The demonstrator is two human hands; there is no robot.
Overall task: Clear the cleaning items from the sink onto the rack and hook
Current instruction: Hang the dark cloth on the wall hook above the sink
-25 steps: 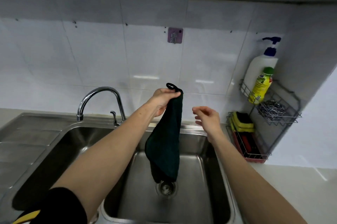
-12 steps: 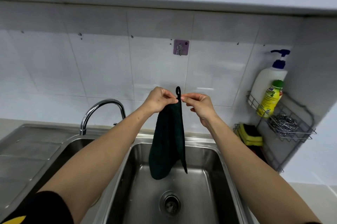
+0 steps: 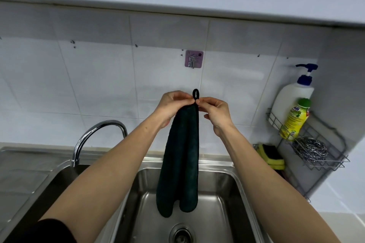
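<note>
At the far left a steel draining board (image 3: pixel 21 165) runs beside the sink (image 3: pixel 245 189), and a curved tap (image 3: pixel 92 134) rises at the sink's back rim. The left hand (image 3: pixel 173 106) is raised in front of the tiled wall, its fingertips pinching the top of a dark green cloth (image 3: pixel 180 163) at the base of its black loop (image 3: pixel 195 94). The cloth hangs straight down over the basin, its lower end above the drain (image 3: pixel 180 234) and clear of the steel. The loop stands upright above the fingertips, below a purple hook (image 3: pixel 194 59) stuck on the wall, and well apart from it. The right hand (image 3: pixel 217 113) meets the left at the same spot, thumb and forefinger pinching the loop's base, the other fingers curled. Farther right, a wire rack (image 3: pixel 324 160) sits in the corner. Its upper shelf holds a white pump bottle (image 3: pixel 290 98), a yellow bottle (image 3: pixel 296 119) and a steel scourer (image 3: pixel 313 149); a yellow sponge (image 3: pixel 271 156) lies on the lower shelf.
</note>
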